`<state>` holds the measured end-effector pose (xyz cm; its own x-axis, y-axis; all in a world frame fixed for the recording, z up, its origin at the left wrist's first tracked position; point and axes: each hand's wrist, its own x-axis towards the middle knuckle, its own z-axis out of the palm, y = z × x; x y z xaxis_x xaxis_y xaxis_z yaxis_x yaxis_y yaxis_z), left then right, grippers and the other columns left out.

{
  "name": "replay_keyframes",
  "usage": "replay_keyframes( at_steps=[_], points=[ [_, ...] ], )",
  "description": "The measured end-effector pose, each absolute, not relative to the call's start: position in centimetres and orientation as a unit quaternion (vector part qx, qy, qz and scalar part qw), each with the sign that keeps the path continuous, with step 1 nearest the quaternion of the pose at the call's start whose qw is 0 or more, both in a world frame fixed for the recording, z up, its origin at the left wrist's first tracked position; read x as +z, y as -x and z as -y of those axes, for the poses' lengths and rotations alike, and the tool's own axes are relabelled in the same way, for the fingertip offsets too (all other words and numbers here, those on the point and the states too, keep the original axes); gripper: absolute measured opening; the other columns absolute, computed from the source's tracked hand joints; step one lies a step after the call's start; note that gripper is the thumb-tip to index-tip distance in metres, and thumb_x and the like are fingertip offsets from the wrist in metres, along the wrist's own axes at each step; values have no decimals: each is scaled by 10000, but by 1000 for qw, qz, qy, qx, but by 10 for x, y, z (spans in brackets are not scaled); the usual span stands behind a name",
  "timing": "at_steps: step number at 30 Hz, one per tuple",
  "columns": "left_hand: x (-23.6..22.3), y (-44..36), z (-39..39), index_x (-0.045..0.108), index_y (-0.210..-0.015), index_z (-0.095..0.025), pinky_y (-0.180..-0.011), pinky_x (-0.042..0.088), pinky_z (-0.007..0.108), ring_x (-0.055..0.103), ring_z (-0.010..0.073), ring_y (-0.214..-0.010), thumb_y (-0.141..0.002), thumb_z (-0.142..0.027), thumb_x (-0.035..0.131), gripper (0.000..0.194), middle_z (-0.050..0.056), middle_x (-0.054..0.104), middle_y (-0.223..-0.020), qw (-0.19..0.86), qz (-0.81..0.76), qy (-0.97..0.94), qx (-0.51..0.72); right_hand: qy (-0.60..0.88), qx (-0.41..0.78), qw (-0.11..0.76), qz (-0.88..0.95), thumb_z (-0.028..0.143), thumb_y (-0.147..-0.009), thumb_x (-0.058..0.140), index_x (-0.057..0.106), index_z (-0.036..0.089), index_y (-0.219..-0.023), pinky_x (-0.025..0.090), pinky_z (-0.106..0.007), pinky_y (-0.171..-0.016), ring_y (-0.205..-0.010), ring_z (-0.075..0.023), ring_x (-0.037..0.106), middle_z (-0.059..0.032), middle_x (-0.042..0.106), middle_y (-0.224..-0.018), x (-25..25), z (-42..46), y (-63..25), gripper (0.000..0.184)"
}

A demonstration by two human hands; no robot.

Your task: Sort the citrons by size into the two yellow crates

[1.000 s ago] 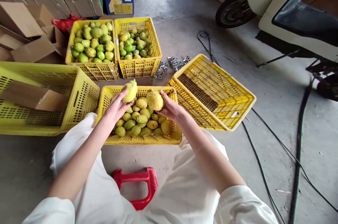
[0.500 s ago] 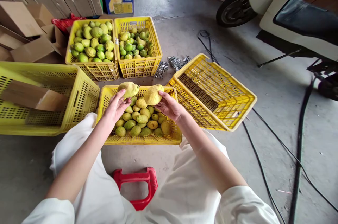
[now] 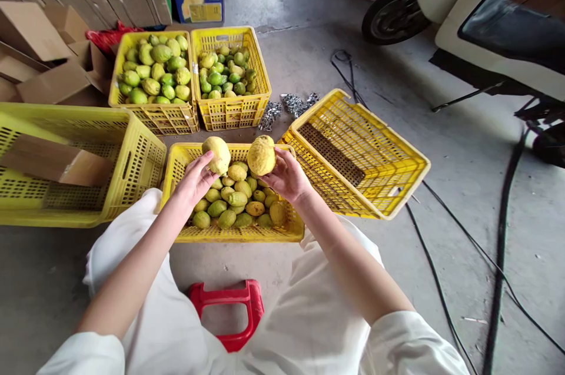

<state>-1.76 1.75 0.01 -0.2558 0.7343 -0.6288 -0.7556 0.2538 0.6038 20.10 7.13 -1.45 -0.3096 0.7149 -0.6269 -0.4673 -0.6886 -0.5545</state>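
My left hand [image 3: 193, 181] grips a yellow lemon [image 3: 216, 154] and my right hand [image 3: 286, 178] grips another yellow lemon [image 3: 261, 155]. Both fruits are held side by side, a little apart, above the far part of a yellow crate [image 3: 241, 235] in front of me. That crate holds several yellow-green lemons [image 3: 233, 201]. Each hand's fingers wrap round its fruit from below.
Two yellow crates of green lemons [image 3: 154, 72] [image 3: 225, 75] stand beyond. An empty tilted yellow crate [image 3: 353, 154] lies to the right; a large crate [image 3: 66, 163] with cardboard inside to the left. A red stool [image 3: 227, 310] sits between my knees. Cables [image 3: 441, 281] and a scooter [image 3: 477, 16] are at right.
Both hands have turned their lemons in place over the crate; the fruits rolled from lying sideways to showing their rounder sides. The hands stayed at nearly the same spot.
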Motion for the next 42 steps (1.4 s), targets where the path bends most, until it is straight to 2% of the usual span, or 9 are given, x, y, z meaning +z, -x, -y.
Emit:
replay_keyframes(
  at_steps=[7,10,13,19,23,26,32,38,42],
  points=[
    [5,18,-22,727,-978,-216,-906,652,218,786,158,-1007,-966,-149,717,70,34,790,-961,613,-518,28,597,458,793,380,131,389,-841,835,695,271,-1033,677,-278,-669,-824,-206,785,-13,803,-907,-15,-72,-199,265],
    [7,18,-23,721,-991,-251,-877,657,217,781,154,-1025,-995,-198,685,64,27,797,-1030,616,-513,52,595,453,785,397,147,352,-840,839,686,281,-1026,670,-254,-699,-820,-180,787,11,808,-915,-14,-72,-198,251],
    [5,18,-22,722,-991,-243,-852,673,240,779,186,-1044,-945,-211,748,62,46,799,-1045,614,-508,49,602,447,790,393,148,314,-865,809,703,265,-1034,655,-232,-735,-837,-161,786,10,814,-940,-13,-72,-197,205],
    [9,19,-20,718,-1044,-221,-934,688,327,772,247,-1100,-969,-263,744,89,61,804,-1017,583,-513,72,626,439,807,375,127,338,-932,729,726,236,-1063,655,-244,-708,-866,-186,802,-22,830,-954,-10,-72,-199,165],
    [22,20,-18,685,-1110,-257,-841,702,286,776,202,-1014,-1018,-220,662,102,37,789,-989,569,-484,100,657,429,805,378,154,400,-929,752,698,274,-1111,676,-290,-704,-945,-220,825,-8,837,-997,-12,-72,-200,228],
    [28,20,-17,675,-1101,-261,-780,704,269,760,167,-877,-1031,-209,635,96,45,764,-968,562,-473,110,669,443,797,382,154,413,-958,714,691,299,-1086,666,-279,-653,-863,-198,814,19,827,-944,-11,-72,-199,174],
    [32,19,-18,673,-1110,-264,-763,690,269,749,166,-871,-1046,-218,618,96,50,756,-1009,571,-455,123,673,478,779,383,136,316,-931,732,692,282,-1010,605,-209,-596,-761,-147,750,38,809,-882,-7,-71,-195,95],
    [26,23,-19,663,-1081,-225,-620,579,218,688,149,-766,-1056,-340,621,125,53,722,-967,588,-459,104,658,467,774,398,157,292,-874,783,668,273,-958,539,-190,-536,-710,-136,703,52,788,-856,-8,-70,-194,144],
    [23,22,-19,668,-1065,-244,-659,588,241,677,171,-805,-1023,-368,659,131,59,721,-977,589,-478,119,641,457,781,404,136,270,-836,810,675,255,-958,541,-193,-543,-671,-129,679,36,783,-840,-10,-71,-194,182]
  ],
)
